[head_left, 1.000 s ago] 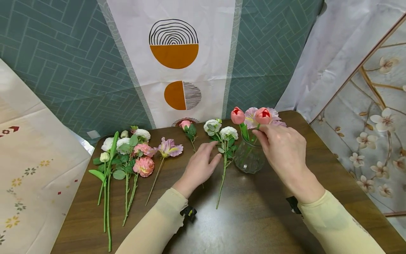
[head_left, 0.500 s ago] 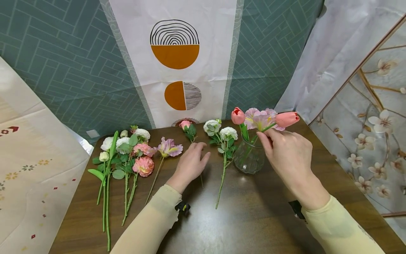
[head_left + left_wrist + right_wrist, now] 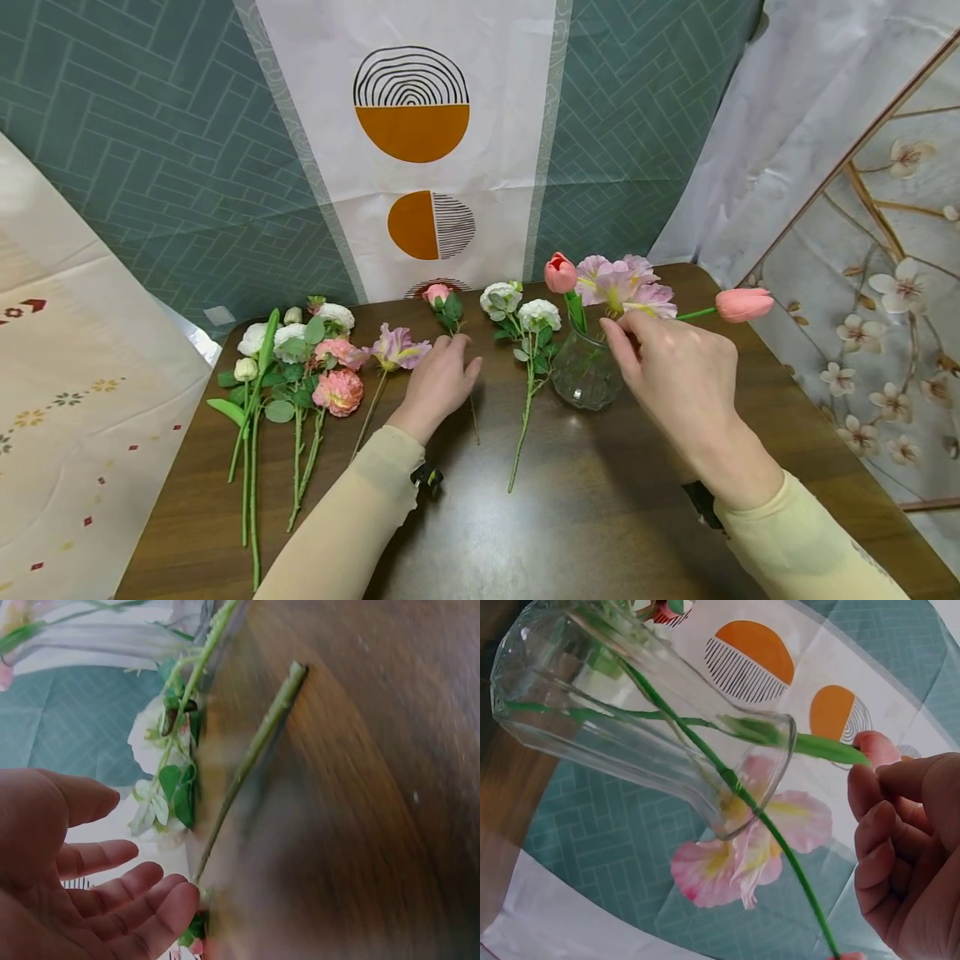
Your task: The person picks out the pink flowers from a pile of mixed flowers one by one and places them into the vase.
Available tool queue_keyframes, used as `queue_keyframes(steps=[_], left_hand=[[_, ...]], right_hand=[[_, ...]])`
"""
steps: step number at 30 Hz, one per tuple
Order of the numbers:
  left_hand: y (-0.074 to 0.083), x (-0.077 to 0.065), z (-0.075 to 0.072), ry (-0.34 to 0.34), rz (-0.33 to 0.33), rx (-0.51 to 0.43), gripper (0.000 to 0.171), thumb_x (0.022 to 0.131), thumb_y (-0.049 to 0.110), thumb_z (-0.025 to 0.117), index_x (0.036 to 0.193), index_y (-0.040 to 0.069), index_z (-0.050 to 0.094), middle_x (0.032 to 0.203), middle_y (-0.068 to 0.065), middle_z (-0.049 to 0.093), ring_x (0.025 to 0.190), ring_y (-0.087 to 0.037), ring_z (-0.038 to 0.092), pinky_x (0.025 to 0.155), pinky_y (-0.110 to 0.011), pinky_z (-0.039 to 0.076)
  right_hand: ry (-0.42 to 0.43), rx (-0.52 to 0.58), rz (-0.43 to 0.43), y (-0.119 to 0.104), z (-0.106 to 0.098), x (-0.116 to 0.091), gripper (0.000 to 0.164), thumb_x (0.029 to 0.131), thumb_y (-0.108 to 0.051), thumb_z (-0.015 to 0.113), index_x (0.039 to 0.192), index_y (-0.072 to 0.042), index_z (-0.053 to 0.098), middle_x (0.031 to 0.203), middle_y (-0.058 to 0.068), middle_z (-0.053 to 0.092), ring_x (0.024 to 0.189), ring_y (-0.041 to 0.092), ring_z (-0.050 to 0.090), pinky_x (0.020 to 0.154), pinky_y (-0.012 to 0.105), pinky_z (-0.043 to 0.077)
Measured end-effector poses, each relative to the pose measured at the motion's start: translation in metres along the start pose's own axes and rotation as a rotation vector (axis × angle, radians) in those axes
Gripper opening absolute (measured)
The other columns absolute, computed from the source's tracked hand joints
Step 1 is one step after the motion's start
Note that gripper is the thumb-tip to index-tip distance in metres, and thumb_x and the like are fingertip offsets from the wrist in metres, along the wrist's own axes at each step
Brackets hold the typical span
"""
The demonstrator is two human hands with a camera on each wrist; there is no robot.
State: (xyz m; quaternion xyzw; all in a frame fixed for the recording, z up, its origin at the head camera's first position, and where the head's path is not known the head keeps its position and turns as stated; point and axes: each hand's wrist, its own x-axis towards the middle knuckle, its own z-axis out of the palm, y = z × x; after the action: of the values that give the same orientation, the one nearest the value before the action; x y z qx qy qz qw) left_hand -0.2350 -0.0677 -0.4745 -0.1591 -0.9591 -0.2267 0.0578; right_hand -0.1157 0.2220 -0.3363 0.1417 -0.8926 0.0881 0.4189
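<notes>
My left hand (image 3: pixel 435 379) hovers palm down over the stem of a pink rose (image 3: pixel 437 293), its fingers relaxed. In the left wrist view the rose stem (image 3: pixel 247 761) lies on the table past the fingertips. Beside the ribbed glass vase (image 3: pixel 587 379), my right hand (image 3: pixel 682 367) has its fingers curled, thumb against index finger, with no stem between them. The vase holds an upright pink tulip (image 3: pixel 561 273), a pale purple ruffled flower (image 3: pixel 622 283) and another pink tulip (image 3: pixel 744 305) leaning far right. In the right wrist view a green leaf tip (image 3: pixel 832 748) overlaps the fingertips.
White flowers (image 3: pixel 540 315) on a stem lie between left hand and vase. Another ruffled purple flower (image 3: pixel 397 348) lies left of the left hand. Farther left is a row of white and pink flowers (image 3: pixel 337 392) with long stems. Patterned cloth (image 3: pixel 622 125) hangs behind the table.
The tulip near my right hand has tipped over to the right, and that hand has shifted slightly right. My left hand has moved left, from beside the white flowers to the rose stem.
</notes>
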Motion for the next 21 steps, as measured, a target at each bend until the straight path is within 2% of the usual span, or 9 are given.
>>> queue_keyframes(steps=[3,4,8,11,13,18,20,21], left_hand=[[-0.019,0.010,0.019,0.027,0.011,0.052,0.041,0.107,0.037,0.071,0.133,0.005,0.070,0.118,-0.018,0.071,0.097,-0.039,0.073,0.081,-0.057,0.057],[-0.021,0.011,0.021,0.022,0.007,0.057,0.041,0.107,0.037,0.071,0.132,0.005,0.070,0.116,-0.018,0.072,0.097,-0.040,0.073,0.081,-0.057,0.058],[-0.020,0.013,0.020,0.000,-0.008,0.096,0.041,0.107,0.037,0.072,0.129,0.002,0.069,0.107,-0.017,0.073,0.091,-0.039,0.073,0.076,-0.055,0.058],[-0.004,0.008,0.005,-0.037,-0.043,0.109,0.043,0.107,0.034,0.073,0.130,-0.002,0.068,0.109,-0.020,0.073,0.093,-0.042,0.074,0.078,-0.057,0.060],[-0.007,0.008,0.009,-0.004,-0.038,0.124,0.043,0.106,0.035,0.074,0.128,-0.001,0.069,0.107,-0.021,0.073,0.090,-0.042,0.074,0.073,-0.058,0.060],[-0.033,0.018,0.040,0.108,0.008,0.194,0.040,0.102,0.039,0.078,0.112,0.001,0.070,0.094,-0.019,0.072,0.074,-0.040,0.071,0.058,-0.056,0.056],[-0.032,0.017,0.039,0.123,0.015,0.226,0.038,0.101,0.038,0.079,0.106,0.002,0.069,0.090,-0.018,0.072,0.071,-0.039,0.070,0.055,-0.055,0.055],[-0.027,0.014,0.033,0.109,0.007,0.238,0.038,0.101,0.037,0.080,0.105,0.001,0.069,0.090,-0.018,0.072,0.071,-0.039,0.071,0.055,-0.055,0.055]], right_hand=[[0.004,0.012,-0.014,-0.002,0.000,0.000,0.031,0.106,-0.030,0.071,0.082,-0.010,0.072,0.054,0.004,0.056,0.040,0.024,0.046,0.039,0.040,0.024],[0.004,0.018,-0.015,-0.002,0.000,0.000,0.030,0.106,-0.030,0.072,0.083,-0.011,0.073,0.055,0.004,0.057,0.040,0.024,0.046,0.039,0.040,0.025],[0.011,0.040,-0.029,-0.005,0.001,0.000,0.025,0.104,-0.028,0.075,0.085,-0.011,0.073,0.059,0.002,0.059,0.041,0.022,0.047,0.039,0.039,0.025],[0.012,0.062,-0.049,-0.009,0.001,0.000,0.024,0.104,-0.028,0.075,0.086,-0.012,0.074,0.061,0.000,0.060,0.042,0.021,0.048,0.039,0.038,0.025],[0.010,0.076,-0.063,-0.012,0.002,-0.001,0.025,0.105,-0.030,0.074,0.087,-0.013,0.075,0.061,-0.001,0.061,0.043,0.020,0.050,0.039,0.038,0.027],[-0.001,0.113,-0.107,-0.022,0.004,-0.006,0.032,0.109,-0.038,0.069,0.089,-0.015,0.074,0.062,-0.001,0.063,0.046,0.019,0.057,0.038,0.038,0.031],[-0.017,0.131,-0.123,-0.025,0.005,-0.007,0.031,0.109,-0.039,0.069,0.090,-0.015,0.074,0.066,-0.002,0.065,0.048,0.018,0.059,0.038,0.038,0.033],[-0.028,0.140,-0.131,-0.026,0.006,-0.008,0.030,0.109,-0.039,0.070,0.091,-0.015,0.074,0.069,-0.002,0.067,0.050,0.017,0.060,0.039,0.038,0.035]])
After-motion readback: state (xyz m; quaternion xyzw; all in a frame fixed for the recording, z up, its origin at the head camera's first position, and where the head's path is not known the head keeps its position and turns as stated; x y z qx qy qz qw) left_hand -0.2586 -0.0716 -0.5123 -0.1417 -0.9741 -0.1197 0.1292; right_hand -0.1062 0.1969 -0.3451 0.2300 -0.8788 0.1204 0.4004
